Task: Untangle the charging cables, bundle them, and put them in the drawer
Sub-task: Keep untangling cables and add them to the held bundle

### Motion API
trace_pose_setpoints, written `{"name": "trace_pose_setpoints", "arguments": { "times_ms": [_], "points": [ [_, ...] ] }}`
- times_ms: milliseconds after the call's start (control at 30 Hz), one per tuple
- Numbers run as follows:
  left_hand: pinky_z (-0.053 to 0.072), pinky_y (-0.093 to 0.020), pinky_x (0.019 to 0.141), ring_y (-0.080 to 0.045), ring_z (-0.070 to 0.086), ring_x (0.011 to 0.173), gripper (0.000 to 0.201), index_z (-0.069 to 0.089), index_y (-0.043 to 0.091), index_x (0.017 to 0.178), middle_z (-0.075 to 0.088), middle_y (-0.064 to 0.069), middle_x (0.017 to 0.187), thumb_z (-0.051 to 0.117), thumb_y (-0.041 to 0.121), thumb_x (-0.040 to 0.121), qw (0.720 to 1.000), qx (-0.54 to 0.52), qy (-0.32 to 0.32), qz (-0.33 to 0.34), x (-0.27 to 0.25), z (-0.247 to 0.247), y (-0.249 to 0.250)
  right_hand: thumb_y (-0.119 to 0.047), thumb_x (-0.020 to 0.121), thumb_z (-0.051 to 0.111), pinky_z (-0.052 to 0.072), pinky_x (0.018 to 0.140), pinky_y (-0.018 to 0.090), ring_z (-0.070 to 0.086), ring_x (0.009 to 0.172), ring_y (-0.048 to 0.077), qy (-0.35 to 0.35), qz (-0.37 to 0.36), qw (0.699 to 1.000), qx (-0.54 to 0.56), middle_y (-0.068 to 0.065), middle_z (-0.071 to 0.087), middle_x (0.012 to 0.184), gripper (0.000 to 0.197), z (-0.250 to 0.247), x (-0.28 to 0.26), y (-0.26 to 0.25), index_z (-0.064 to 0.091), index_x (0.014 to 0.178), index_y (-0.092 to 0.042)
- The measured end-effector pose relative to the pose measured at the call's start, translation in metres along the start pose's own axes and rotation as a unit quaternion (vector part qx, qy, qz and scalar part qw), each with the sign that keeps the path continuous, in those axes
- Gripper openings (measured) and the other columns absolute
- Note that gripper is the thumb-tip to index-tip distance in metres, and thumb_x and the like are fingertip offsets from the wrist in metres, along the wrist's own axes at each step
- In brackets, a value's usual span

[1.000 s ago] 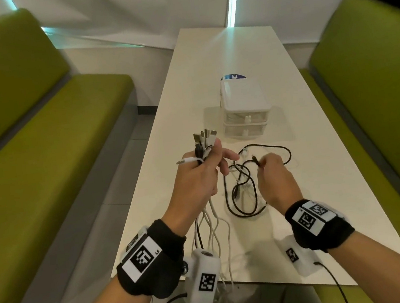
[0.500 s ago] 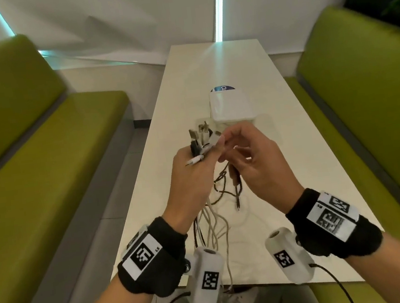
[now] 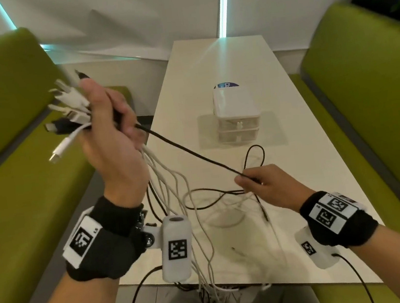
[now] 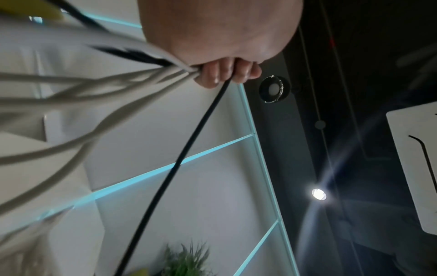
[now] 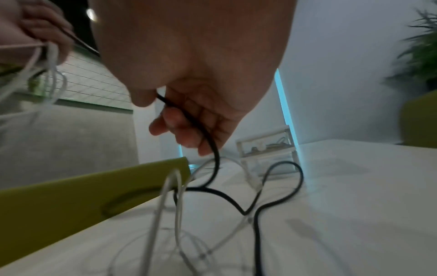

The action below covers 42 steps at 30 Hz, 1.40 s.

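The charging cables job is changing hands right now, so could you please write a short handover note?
Left hand: raised, grips the gathered plug ends of the cable bundle.
Right hand: its fingers pinch the black cable, which stretches from the left hand.
Loose loops trail over the table; the drawer unit sits closed farther back.
Done: plug ends collected.
Left: free the black cable, bundle, put in the drawer.
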<state>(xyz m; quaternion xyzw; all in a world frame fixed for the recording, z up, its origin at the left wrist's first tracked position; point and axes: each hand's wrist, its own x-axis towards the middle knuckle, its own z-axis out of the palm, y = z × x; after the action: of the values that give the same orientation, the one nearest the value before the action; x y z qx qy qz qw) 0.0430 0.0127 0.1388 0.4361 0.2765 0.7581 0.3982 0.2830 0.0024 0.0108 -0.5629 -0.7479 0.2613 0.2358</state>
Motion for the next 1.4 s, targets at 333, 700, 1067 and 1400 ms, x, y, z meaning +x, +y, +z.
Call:
{"name": "trace_pose_setpoints", "arguments": {
  "times_ms": [333,700,1067,1400],
  "points": [
    [0.029,-0.02,0.054,-0.013,0.037,0.054,0.05,0.05,0.015,0.065,0.042,0.004,0.055,0.042,0.057,0.092,0.954,0.213,-0.194,-0.077,-0.039,0.006,-0.052,-0.03,0.105,0.038,0.037,0.062,0.009,0.048,0.062,0.002,0.102,-0.008,0.993,-0.06,-0.018,0.052,0.07,0.031,-0.035,0.048,-0.029,0.056,0.081,-0.022],
    [0.049,-0.024,0.062,-0.018,0.04,0.052,0.047,0.043,0.017,0.065,0.036,0.007,0.053,0.042,0.059,0.087,0.976,0.147,-0.123,-0.106,-0.034,0.01,-0.045,-0.037,0.1,0.038,0.04,0.067,0.035,0.054,0.068,0.024,0.282,-0.256,0.895,-0.232,0.005,0.063,0.076,0.04,-0.059,0.049,-0.076,0.064,0.092,-0.008],
    [0.032,-0.012,0.055,-0.009,0.037,0.051,0.028,0.061,0.016,0.069,0.044,0.014,0.05,0.067,0.033,0.09,0.938,0.272,-0.192,-0.097,-0.036,0.02,-0.061,-0.035,0.1,0.035,0.033,0.066,0.036,0.052,0.061,0.028,0.16,-0.202,0.883,-0.393,0.004,0.062,0.069,0.036,-0.069,0.064,-0.075,0.063,0.091,-0.014],
    [0.027,-0.026,0.054,-0.01,0.029,0.049,0.029,0.064,0.018,0.074,0.035,0.013,0.048,0.057,0.033,0.097,0.965,0.214,-0.06,-0.137,-0.029,-0.004,-0.07,-0.048,0.082,0.067,0.046,0.09,0.041,0.048,0.111,0.026,0.094,0.02,0.963,-0.253,0.006,0.047,0.124,0.068,-0.013,0.017,-0.013,0.038,0.135,-0.015]
  ]
}}
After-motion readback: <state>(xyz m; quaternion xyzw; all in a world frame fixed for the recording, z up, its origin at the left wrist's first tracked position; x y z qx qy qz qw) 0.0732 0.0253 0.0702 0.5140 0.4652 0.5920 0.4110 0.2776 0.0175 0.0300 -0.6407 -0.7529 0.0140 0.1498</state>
